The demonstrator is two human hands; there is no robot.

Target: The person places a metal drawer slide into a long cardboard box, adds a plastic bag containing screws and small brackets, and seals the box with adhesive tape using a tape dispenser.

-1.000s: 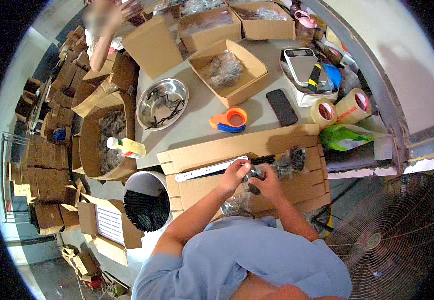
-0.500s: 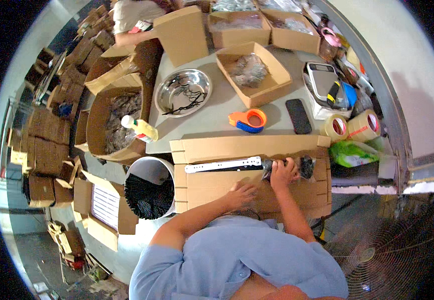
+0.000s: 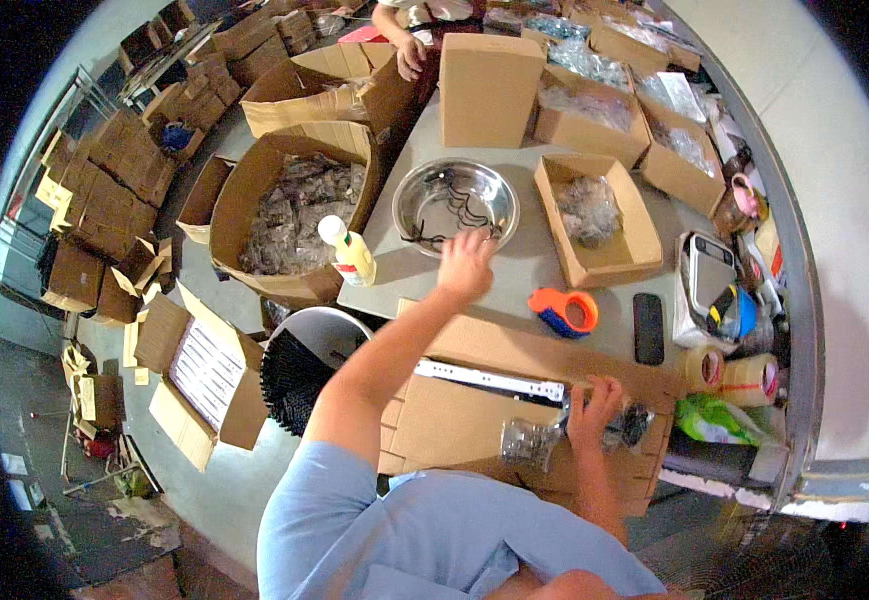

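My left hand (image 3: pixel 467 268) reaches over the near rim of a round metal bowl (image 3: pixel 507 180), its fingers stretched forward. Black wire-like ties (image 3: pixel 466 205) lie loosely in the bowl. On the flattened cardboard (image 3: pixel 455 425) in front of me lie drawer slides (image 3: pixel 490 378), one white with holes, one dark beside it. My right hand (image 3: pixel 595 415) closes round their right end. A clear plastic packet of small parts (image 3: pixel 529 443) rests left of that hand; another dark packet (image 3: pixel 637 424) shows on its right. Fingers partly hide the gripped end.
A bottle (image 3: pixel 355 255) stands left of the bowl, near a big carton of plastic packets (image 3: pixel 305 215). Beyond the cardboard are an orange tape dispenser (image 3: pixel 565 311) and a phone (image 3: pixel 648 328). A bin of black rods (image 3: pixel 300 375) stands at left. A co-worker's hand (image 3: pixel 411 58) shows far off.
My left hand has moved from the cardboard up to the bowl. My right hand stays at the slides' end. A clear packet now shows beside it. The view has shifted left.
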